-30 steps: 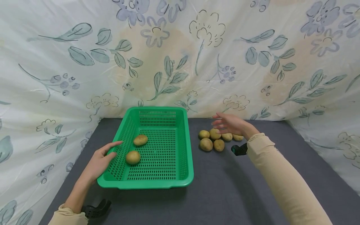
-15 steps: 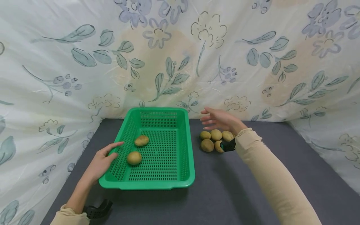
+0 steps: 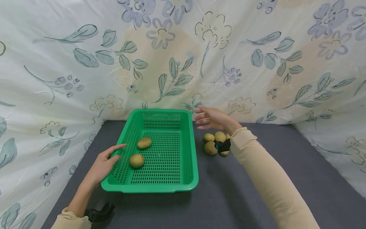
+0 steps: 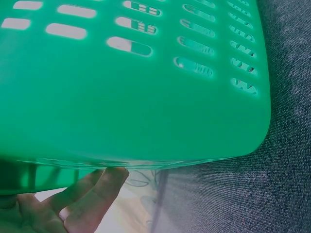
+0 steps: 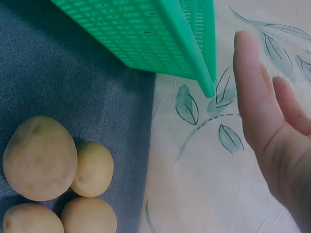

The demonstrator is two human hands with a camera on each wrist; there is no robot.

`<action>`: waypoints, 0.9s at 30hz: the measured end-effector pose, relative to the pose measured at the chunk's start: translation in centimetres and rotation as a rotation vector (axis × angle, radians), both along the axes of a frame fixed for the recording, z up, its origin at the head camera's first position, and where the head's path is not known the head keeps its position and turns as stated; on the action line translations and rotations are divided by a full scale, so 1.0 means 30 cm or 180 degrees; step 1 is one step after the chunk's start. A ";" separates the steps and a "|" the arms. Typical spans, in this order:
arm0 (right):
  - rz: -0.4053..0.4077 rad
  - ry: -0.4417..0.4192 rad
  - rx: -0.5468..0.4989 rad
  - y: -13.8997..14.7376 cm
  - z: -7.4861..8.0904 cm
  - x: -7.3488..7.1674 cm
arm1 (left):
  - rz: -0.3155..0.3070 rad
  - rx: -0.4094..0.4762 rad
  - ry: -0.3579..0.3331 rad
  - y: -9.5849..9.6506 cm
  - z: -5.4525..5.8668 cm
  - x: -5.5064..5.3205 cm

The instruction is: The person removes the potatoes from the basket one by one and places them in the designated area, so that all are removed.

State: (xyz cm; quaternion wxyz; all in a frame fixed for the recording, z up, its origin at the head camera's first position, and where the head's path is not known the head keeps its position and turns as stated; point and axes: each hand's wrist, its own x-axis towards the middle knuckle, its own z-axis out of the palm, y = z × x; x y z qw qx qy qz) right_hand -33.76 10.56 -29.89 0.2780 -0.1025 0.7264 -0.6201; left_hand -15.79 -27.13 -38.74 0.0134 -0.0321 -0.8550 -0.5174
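A green perforated plastic basket [image 3: 148,188] holds two potatoes, an oblong one [image 3: 144,142] and a rounder one [image 3: 137,160], towards its left side. My left hand [image 3: 100,167] grips the basket's left rim; the left wrist view shows fingers [image 4: 95,201] against the wall. Raised beside the basket's far right side is my right hand [image 3: 214,117], its fingers extended and nothing in it. Below that hand, several potatoes [image 3: 211,148] lie grouped on the cloth, partly covered by my wrist and its black strap. The right wrist view shows some of these potatoes [image 5: 40,158] up close.
Dark grey cloth [image 3: 286,165] covers the table. A floral curtain [image 3: 183,63] hangs right behind the basket and along both sides. The basket's raised rim [image 5: 194,58] stands between the loose potatoes and its inside.
My right hand has moved left from above the potatoes towards the basket, staying empty, and its wrist now covers some of them. My left hand keeps its place on the rim.
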 end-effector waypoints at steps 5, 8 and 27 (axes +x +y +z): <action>-0.0012 -0.0037 -0.0087 -0.019 0.003 -0.003 | -0.0005 0.0030 0.0001 -0.002 -0.001 0.000; 0.0017 -0.0067 -0.0131 -0.030 0.004 -0.003 | -0.0006 0.0040 0.0006 -0.003 -0.001 0.001; 0.0119 -0.0115 -0.0099 -0.178 -0.030 0.006 | 0.0003 -0.0030 0.0016 -0.004 -0.003 -0.003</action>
